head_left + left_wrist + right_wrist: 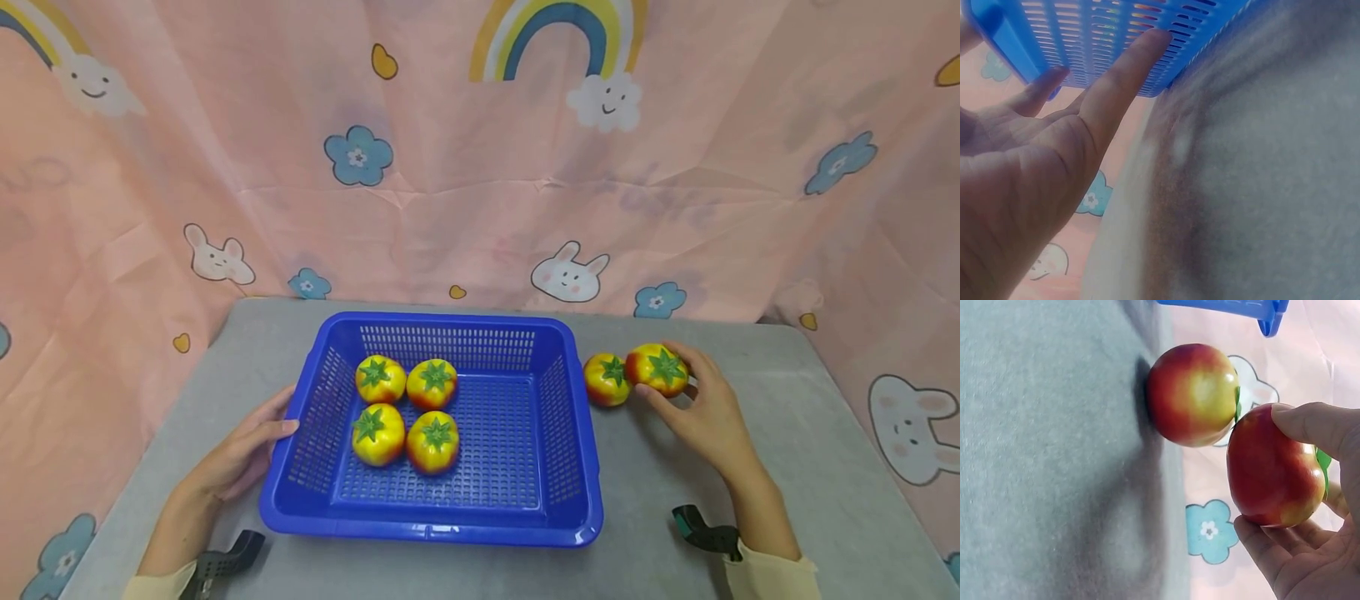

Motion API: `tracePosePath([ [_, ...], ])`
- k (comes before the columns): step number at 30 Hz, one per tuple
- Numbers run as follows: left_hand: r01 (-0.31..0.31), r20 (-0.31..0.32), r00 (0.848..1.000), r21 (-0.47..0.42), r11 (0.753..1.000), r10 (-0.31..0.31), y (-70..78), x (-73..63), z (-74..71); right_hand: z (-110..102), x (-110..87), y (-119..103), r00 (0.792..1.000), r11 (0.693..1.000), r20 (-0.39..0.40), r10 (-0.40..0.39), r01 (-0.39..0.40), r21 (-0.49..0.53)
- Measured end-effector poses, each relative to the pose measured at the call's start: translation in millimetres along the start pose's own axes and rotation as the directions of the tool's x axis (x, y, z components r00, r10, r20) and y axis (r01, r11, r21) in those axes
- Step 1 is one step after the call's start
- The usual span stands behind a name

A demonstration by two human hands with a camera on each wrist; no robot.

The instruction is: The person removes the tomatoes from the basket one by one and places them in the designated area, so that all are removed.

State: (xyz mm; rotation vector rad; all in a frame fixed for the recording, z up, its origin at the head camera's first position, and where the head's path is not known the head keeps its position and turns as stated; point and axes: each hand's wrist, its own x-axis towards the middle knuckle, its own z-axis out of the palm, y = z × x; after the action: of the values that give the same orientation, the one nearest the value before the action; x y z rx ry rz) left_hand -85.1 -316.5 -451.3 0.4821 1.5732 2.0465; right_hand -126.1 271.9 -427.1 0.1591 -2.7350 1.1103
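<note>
A blue plastic basket (480, 533) stands on the table with several yellow-red toy tomatoes (380, 435) grouped in its left half, green leaf tops up. At the basket's left side, my left hand (243, 446) has its thumb on the rim. The fingers (1125, 78) of that hand lie along the outside of the slotted wall. To the right of the basket, my right hand (705, 408) grips a toy tomato (657, 370) between thumb and fingers, raised off the table. Another tomato (1191, 395) rests on the table close beside the held one.
The grey table (780, 400) extends around the basket. Behind it hangs a pink cloth (450, 217) printed with rainbows, rabbits and flowers. Dark wrist mounts (705, 531) sit at both wrists.
</note>
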Motion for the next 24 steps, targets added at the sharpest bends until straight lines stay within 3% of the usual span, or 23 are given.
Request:
tracePosePath([
  [24,0.003,0.003,1.000,-0.025,1.000,-0.003,-1.2,-0.4,-0.5,7,2.1,30,1.000,1.000,-0.013,0.009,-0.010,-0.030],
])
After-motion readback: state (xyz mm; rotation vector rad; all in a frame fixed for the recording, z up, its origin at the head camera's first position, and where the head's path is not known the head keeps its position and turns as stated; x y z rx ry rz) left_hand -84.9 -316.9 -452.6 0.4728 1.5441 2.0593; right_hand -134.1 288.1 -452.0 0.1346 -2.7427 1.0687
